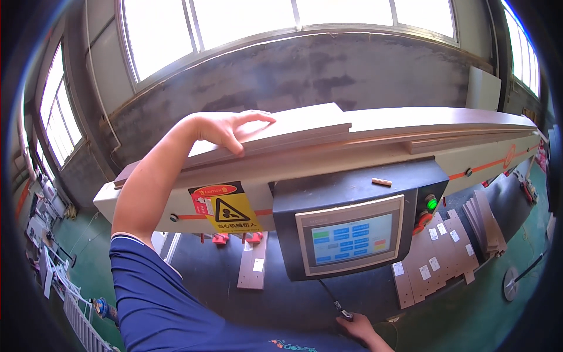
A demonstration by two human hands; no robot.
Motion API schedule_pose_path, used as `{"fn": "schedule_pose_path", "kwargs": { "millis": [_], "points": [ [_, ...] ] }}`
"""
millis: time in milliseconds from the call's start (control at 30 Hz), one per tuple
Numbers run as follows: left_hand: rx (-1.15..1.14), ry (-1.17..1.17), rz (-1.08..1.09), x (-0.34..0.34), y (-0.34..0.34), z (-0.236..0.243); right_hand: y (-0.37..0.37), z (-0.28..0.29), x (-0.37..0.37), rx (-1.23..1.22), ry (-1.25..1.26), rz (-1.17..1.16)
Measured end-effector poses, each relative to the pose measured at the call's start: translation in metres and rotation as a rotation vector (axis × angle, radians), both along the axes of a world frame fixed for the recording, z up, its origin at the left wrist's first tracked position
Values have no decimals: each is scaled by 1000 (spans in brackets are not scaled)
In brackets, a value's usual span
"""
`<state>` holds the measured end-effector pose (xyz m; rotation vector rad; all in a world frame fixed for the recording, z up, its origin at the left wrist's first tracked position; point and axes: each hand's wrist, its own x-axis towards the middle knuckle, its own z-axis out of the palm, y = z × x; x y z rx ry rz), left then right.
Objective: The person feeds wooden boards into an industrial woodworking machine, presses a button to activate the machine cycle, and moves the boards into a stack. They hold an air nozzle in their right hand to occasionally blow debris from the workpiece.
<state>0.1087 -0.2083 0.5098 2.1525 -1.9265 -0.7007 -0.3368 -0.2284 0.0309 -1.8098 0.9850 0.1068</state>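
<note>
My left hand (226, 130) rests on a stack of flat brown boards (299, 126) on top of the long machine beam (141, 199). Its fingers stretch over the top face, and the thumb points down at the front edge. Low in the view, my right hand (359, 328) is closed around the dark handle of a hand-held tool (340, 308) with a thin black stem or cord running up to the left. I cannot make out its exact kind. Between the hands hangs a control box with a lit touchscreen (352, 239).
A small wooden dowel (382, 182) lies on the control box, beside a green lit button (432, 204). Drilled, labelled boards lie on the dark worktable at right (431, 264) and left (253, 264). More boards (485, 223) lean farther right. A yellow warning sign (231, 210) marks the beam.
</note>
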Motion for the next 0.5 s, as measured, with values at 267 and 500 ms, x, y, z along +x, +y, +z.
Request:
{"fn": "schedule_pose_path", "kwargs": {
  "millis": [267,500],
  "points": [
    [-27,-42,53,-2,3,0,5,-2,4,-36,-44,19],
    [-151,-53,114,-7,5,-11,6,14,4,46,13,38]
  ]
}}
